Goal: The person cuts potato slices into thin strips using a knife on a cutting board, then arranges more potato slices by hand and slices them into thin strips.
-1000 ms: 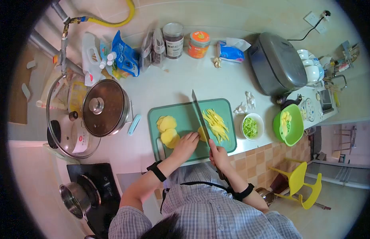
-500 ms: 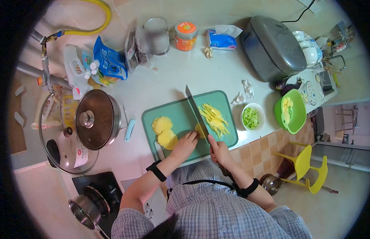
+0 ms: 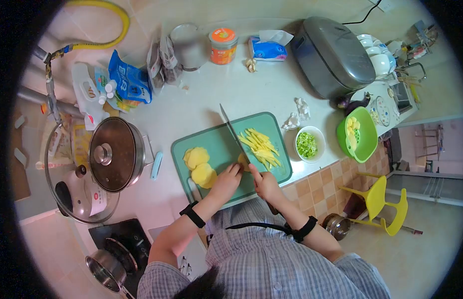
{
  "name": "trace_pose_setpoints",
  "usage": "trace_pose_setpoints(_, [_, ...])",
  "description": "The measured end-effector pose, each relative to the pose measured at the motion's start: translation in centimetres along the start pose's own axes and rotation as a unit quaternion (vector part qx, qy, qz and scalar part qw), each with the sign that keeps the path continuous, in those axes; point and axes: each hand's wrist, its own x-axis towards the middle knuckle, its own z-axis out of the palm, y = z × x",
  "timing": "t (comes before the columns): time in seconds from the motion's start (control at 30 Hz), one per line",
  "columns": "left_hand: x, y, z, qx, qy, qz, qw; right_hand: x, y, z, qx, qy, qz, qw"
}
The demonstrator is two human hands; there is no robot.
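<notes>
My right hand (image 3: 268,187) is closed round the handle of a kitchen knife (image 3: 231,128), its long blade slanting up and left over a green cutting board (image 3: 222,143). Pressed against the left side of the blade is a piece of sliced potato (image 3: 243,160), steadied by the bent fingertips of my left hand (image 3: 227,182). Pale yellow potato strips (image 3: 261,148) lie in a pile to the right of the knife. Round potato slices (image 3: 203,175) overlap on the board's left part. My fingers partly hide the piece being held.
Right of the board stand a white bowl of chopped greens (image 3: 306,144) and a green basket (image 3: 368,142). A lidded pot (image 3: 117,154) and a light-blue-handled tool (image 3: 156,165) lie left. Behind are a tissue pack (image 3: 268,50), an orange-labelled jar (image 3: 223,47) and a grey appliance (image 3: 336,57).
The whole view has shifted, so most things appear slightly further left. Both hands keep their places at the knife and potato, and the blade leans a little more to the left.
</notes>
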Motion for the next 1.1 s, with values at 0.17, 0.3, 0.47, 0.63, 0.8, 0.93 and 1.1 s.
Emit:
trace_pose_setpoints(0.17, [0.2,0.7,-0.8,-0.006,-0.011,-0.025,1.0,-1.2,-0.7,-1.2,0.043,-0.02,0.129,0.991])
trace_pose_setpoints(0.3, [-0.2,0.7,0.0,-0.027,0.021,-0.036,0.999,-1.3,-0.6,-2.1,0.003,-0.019,0.152,0.988])
trace_pose_setpoints(0.47, [-1.0,0.8,-0.2,-0.025,0.066,-0.058,0.996,-1.9,-2.2,-2.1,0.083,-0.052,0.201,0.975])
trace_pose_setpoints(0.63, [-1.4,0.8,-0.7,-0.015,0.063,-0.053,0.996,-1.4,-1.5,-1.0,0.015,-0.045,0.16,0.986])
trace_pose_setpoints(0.8, [-1.0,0.6,-0.2,0.006,0.043,-0.003,0.999,-1.0,-1.4,-0.8,-0.014,-0.027,0.151,0.988])
trace_pose_setpoints(0.93, [-0.6,0.4,0.2,0.002,0.034,-0.004,0.999,-1.0,-1.6,-1.2,0.01,-0.051,0.179,0.982])
trace_pose_setpoints(1.1, [-0.5,0.2,0.5,-0.016,0.016,-0.006,1.0,-0.8,-1.5,-1.0,0.04,-0.055,0.174,0.982])
